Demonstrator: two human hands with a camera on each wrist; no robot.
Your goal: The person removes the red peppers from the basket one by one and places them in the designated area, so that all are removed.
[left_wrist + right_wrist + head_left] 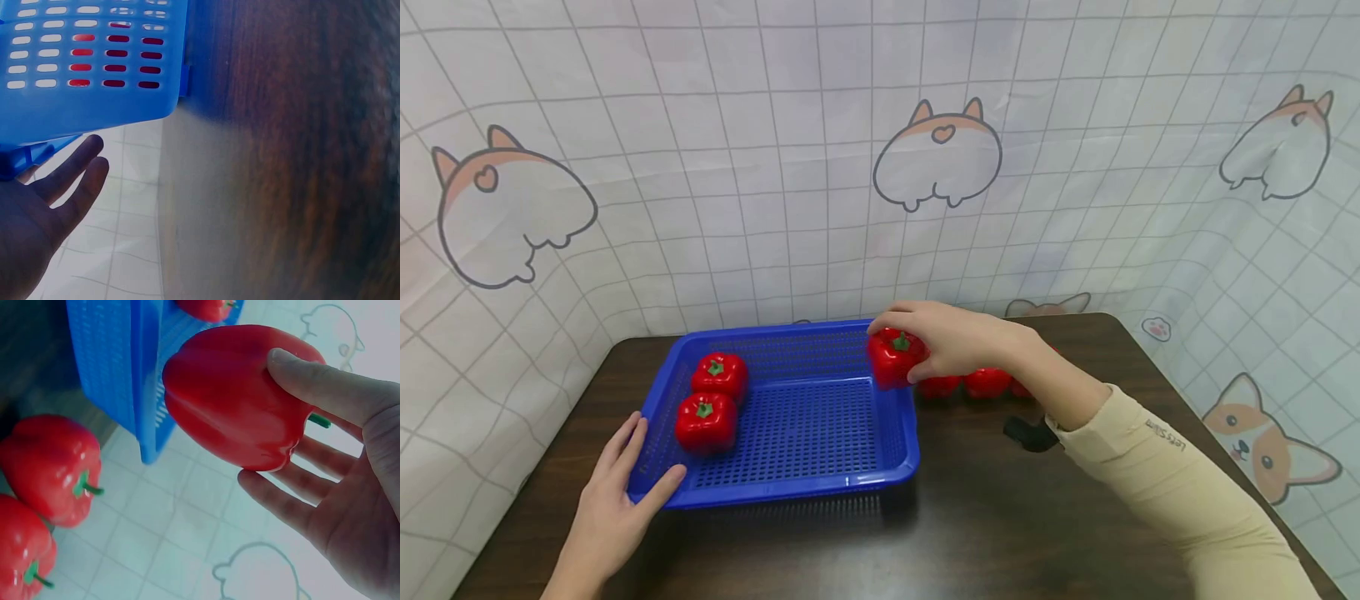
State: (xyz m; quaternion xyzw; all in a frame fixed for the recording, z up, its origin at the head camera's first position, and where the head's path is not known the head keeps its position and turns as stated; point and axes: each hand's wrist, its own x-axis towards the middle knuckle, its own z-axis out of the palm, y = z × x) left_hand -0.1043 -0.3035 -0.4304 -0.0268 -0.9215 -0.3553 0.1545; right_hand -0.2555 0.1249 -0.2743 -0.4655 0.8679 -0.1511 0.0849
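Note:
My right hand (955, 337) holds a red bell pepper (891, 360) with a green stem above the right end of a blue plastic basket (775, 490). In the right wrist view the thumb lies on one side of that pepper and the fingers on the other. Two more red bell peppers (706, 423) sit at the left inside the basket, one behind the other. At the basket's front left corner rests my left hand (610, 496), its thumb spread from the fingers and nothing gripped. The left wrist view shows two of its fingers extended beside the basket wall.
Several red bell peppers (987, 382) stand in a row on the dark wooden table (1000, 525) right of the basket, partly hidden by my right arm. A small black object (1030, 434) lies in front of them. Behind the table hangs a white checked cloth (820, 250).

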